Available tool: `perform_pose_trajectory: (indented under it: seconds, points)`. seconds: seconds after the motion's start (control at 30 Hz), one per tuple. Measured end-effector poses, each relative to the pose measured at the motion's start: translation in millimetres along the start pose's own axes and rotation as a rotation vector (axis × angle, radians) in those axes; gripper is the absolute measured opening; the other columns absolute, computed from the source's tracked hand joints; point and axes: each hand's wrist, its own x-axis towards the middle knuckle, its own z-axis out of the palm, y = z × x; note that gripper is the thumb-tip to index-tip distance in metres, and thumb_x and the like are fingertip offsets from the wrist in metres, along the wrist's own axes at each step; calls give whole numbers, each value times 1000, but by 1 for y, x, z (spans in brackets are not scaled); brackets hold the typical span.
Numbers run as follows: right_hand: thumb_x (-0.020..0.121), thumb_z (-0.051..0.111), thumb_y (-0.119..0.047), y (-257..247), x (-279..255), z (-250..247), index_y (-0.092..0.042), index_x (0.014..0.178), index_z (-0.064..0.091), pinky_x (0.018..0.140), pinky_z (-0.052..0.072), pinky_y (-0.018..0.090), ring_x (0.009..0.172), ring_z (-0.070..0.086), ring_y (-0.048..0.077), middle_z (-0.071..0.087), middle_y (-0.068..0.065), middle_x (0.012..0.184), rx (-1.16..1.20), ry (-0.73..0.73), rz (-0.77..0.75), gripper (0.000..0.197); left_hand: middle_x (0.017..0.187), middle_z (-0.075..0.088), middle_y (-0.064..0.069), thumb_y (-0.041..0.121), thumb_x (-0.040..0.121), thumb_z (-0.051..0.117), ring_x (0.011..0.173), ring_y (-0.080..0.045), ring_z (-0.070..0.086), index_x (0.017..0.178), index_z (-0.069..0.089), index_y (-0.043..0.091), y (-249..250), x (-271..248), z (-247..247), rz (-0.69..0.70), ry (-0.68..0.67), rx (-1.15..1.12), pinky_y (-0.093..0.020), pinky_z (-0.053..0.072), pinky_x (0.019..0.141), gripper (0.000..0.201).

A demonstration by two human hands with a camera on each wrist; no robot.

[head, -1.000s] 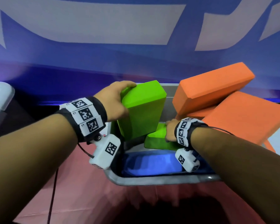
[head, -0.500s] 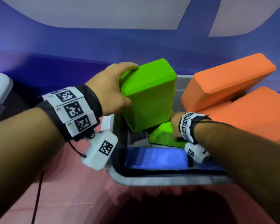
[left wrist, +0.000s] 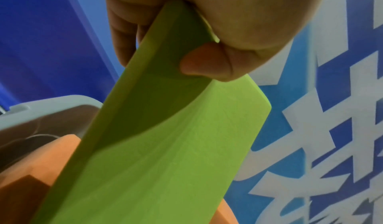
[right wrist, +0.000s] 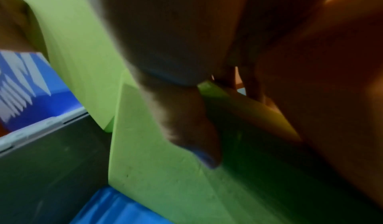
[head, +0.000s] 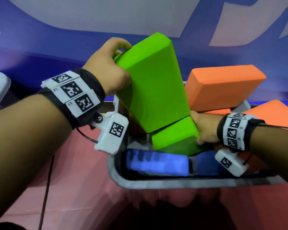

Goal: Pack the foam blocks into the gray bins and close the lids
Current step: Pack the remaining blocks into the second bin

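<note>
Two green blocks [head: 150,83] are gripped, one per hand, left hand [head: 106,67] and right hand [head: 204,128], over the gray bin [head: 173,185]; orange blocks [head: 223,87] unsettled, lids unclosed.

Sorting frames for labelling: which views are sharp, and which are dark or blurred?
Head view: bright, mostly sharp, edges bowed by the wide lens. Left wrist: well lit, the left hand throws a shadow on the upper green block. Right wrist: dim, motion-blurred, the right hand underexposed.

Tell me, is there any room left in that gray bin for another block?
A gap shows inside the gray bin, between its near rim and the lower green foam block gripped by the right hand. The far right is crowded with orange foam blocks. The left hand holds the tall green foam block over the left side.
</note>
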Motion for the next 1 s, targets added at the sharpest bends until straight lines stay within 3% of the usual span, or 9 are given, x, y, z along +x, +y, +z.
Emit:
perform_pose_trajectory:
  seconds: [0.23,0.3,0.4,0.5,0.67,0.77,0.83,0.93,1.0]
  points:
    - [44,91,-29,38,-21,-7,-27,120,45,90,49,39,100,60,19,63,-4,107,323,171,5,89,122,52,1,12,52,63,83,-22,58,117,48,42,-11,-2,16,23,-94,119,-23,45,58,73]
    - [49,93,-20,40,-24,-3,-28,124,47,89,49,28,100,61,12,64,-9,108,387,149,-32,89,123,52,0,7,58,67,80,-20,57,120,48,41,-18,-2,31,16,-175,185,-22,44,57,73]
    - [54,92,-5,30,-25,0,-30,122,47,76,42,2,91,59,-12,62,-19,106,516,170,-82,85,131,47,-3,12,59,66,111,-25,53,130,47,38,-32,-9,58,25,-303,333,-33,49,89,78]
    - [53,93,-11,16,-19,5,-28,129,47,93,46,17,108,59,2,61,-11,119,620,214,-144,90,148,31,-8,19,66,64,134,-38,35,141,37,41,-46,-13,80,-6,-386,570,-44,32,113,83]
    - [56,91,-6,0,-9,6,-23,135,46,93,38,11,115,52,9,51,-2,132,694,266,-135,93,153,19,-6,9,71,64,128,-40,43,142,34,44,-53,-11,80,-69,-375,651,-44,41,106,84]
    - [54,90,2,-2,-6,8,-26,131,47,108,42,36,119,56,13,55,0,133,858,224,-180,92,149,23,-10,9,82,55,122,-35,50,140,44,33,-52,-6,71,-146,-311,583,-33,42,103,64]
    - [57,88,4,1,-7,3,-23,132,45,107,43,43,119,58,14,60,0,130,985,239,-196,90,141,34,-13,23,87,51,118,-37,52,134,50,28,-49,-2,62,-264,-231,516,-38,44,101,47]
    - [57,91,-23,1,-6,-9,-24,141,37,105,44,40,121,57,10,61,-8,130,933,261,-259,100,128,50,-15,53,74,47,111,-38,56,128,52,22,-50,2,50,-409,-207,373,-49,52,93,63]
    - [60,90,-19,-9,1,1,-22,144,32,105,43,36,123,55,10,58,-7,132,861,209,-250,103,122,59,-16,61,75,48,110,-37,59,124,54,19,-49,-1,48,-430,-247,240,-51,53,91,65]
